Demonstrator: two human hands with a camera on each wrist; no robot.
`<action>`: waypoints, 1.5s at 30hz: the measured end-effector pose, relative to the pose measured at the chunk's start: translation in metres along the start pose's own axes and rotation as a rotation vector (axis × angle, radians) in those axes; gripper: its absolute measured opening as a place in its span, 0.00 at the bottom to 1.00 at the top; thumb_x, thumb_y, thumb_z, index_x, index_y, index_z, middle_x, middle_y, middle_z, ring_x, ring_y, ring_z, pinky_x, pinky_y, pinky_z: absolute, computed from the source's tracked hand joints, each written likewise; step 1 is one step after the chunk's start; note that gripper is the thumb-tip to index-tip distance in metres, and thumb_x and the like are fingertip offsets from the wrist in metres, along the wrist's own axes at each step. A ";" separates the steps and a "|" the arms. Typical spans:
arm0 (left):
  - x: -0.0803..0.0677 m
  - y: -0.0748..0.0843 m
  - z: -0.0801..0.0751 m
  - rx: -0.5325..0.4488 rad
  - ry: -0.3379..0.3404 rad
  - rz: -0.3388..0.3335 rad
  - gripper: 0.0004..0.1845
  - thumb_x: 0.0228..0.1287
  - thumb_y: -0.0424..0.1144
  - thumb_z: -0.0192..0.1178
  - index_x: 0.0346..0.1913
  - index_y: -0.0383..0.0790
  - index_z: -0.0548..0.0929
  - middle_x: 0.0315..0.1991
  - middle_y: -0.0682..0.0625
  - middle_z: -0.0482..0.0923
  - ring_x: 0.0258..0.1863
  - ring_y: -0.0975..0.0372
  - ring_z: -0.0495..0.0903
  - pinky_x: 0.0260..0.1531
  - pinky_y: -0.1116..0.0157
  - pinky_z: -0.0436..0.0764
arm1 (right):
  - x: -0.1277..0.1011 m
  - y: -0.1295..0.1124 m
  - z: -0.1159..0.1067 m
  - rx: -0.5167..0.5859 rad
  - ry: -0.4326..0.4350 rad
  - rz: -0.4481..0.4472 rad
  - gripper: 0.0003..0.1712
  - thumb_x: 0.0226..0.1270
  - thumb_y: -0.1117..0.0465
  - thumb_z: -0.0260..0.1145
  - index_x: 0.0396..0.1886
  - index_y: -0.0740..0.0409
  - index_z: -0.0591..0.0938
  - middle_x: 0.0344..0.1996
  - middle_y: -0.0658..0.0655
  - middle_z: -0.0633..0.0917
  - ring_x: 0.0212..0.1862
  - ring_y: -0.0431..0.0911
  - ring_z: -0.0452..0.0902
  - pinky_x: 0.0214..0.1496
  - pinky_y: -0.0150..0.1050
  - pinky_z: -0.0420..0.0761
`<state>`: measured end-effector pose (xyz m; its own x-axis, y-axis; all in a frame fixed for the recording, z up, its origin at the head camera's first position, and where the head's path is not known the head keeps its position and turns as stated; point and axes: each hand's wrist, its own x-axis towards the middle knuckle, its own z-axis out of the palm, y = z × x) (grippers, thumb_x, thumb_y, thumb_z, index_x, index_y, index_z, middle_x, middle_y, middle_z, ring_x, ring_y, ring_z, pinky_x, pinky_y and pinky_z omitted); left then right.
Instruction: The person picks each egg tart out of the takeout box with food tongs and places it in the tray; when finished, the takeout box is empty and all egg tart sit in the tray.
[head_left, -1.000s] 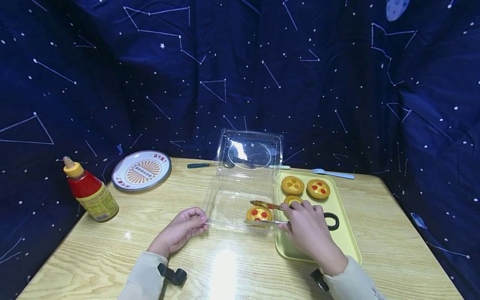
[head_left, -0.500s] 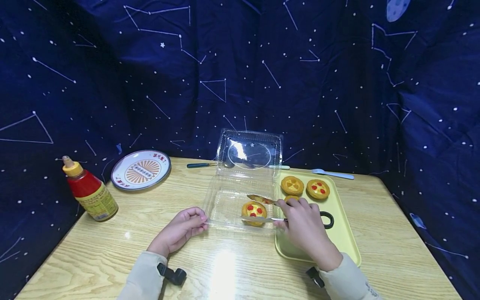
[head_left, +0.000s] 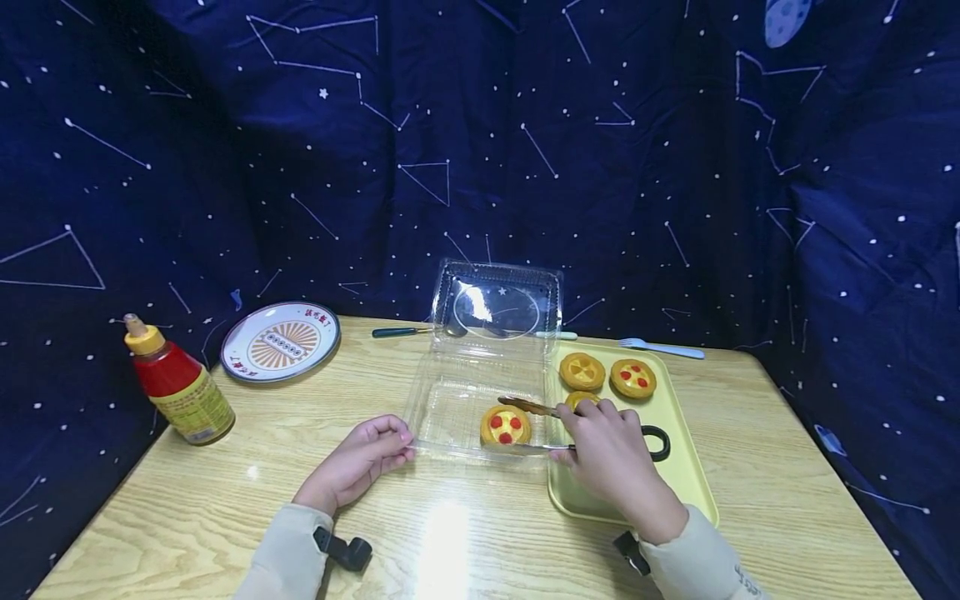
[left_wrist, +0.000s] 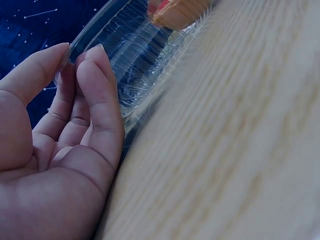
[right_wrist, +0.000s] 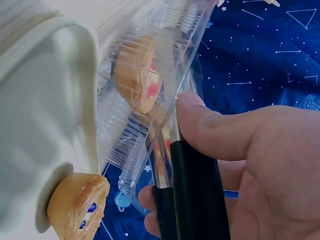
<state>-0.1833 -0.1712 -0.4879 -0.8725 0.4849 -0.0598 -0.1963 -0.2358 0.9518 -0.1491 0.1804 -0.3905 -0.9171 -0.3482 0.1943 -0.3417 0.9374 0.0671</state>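
Observation:
A clear plastic clamshell box [head_left: 465, 400] lies open in the middle of the wooden table [head_left: 225, 500]. My left hand [head_left: 358, 458] pinches its near left corner; the left wrist view shows thumb and fingertips [left_wrist: 95, 65] on the box rim [left_wrist: 130, 60]. My right hand [head_left: 611, 454] grips the black handles [right_wrist: 195, 200] of metal tongs [head_left: 528, 407]. The tongs' arms reach into the box on either side of a tart with red dots [head_left: 506, 425], which sits on the box floor. I cannot tell whether the arms touch it.
A yellow-green tray [head_left: 675, 492] on the right holds a plain tart [head_left: 582, 371], a red-dotted tart [head_left: 633, 377] and one partly behind my hand [head_left: 581, 400]. A ketchup bottle [head_left: 176, 383] and a patterned plate [head_left: 281, 340] stand left. A spoon [head_left: 401, 332] and fork [head_left: 663, 347] lie at the back.
The red-dotted tart has shifted slightly left inside the box. The tongs' lower arm has drawn back a little to the right. My left hand has not moved.

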 end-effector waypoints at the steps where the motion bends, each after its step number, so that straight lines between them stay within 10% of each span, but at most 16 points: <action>1: 0.000 -0.001 0.000 -0.001 0.000 0.003 0.02 0.73 0.34 0.56 0.41 0.39 0.77 0.38 0.49 0.78 0.41 0.61 0.81 0.45 0.68 0.81 | 0.001 0.000 0.000 -0.004 -0.003 0.000 0.37 0.52 0.40 0.76 0.58 0.55 0.81 0.43 0.57 0.83 0.45 0.58 0.75 0.39 0.56 0.74; 27: 0.001 -0.001 0.000 -0.004 0.005 -0.001 0.02 0.73 0.35 0.56 0.41 0.40 0.77 0.38 0.49 0.79 0.40 0.61 0.81 0.44 0.69 0.81 | -0.010 0.011 0.009 0.089 0.221 0.018 0.31 0.47 0.47 0.81 0.52 0.52 0.85 0.43 0.54 0.86 0.45 0.55 0.78 0.40 0.54 0.71; 45: 0.001 -0.002 -0.001 -0.029 -0.004 0.008 0.02 0.73 0.33 0.56 0.41 0.39 0.77 0.39 0.47 0.78 0.41 0.60 0.81 0.45 0.68 0.82 | -0.040 0.041 -0.032 0.148 0.392 0.069 0.34 0.49 0.49 0.78 0.57 0.56 0.83 0.49 0.59 0.85 0.47 0.58 0.76 0.39 0.56 0.68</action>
<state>-0.1842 -0.1707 -0.4901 -0.8724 0.4862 -0.0512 -0.2023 -0.2637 0.9432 -0.1202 0.2332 -0.3646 -0.8012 -0.2298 0.5525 -0.3341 0.9378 -0.0944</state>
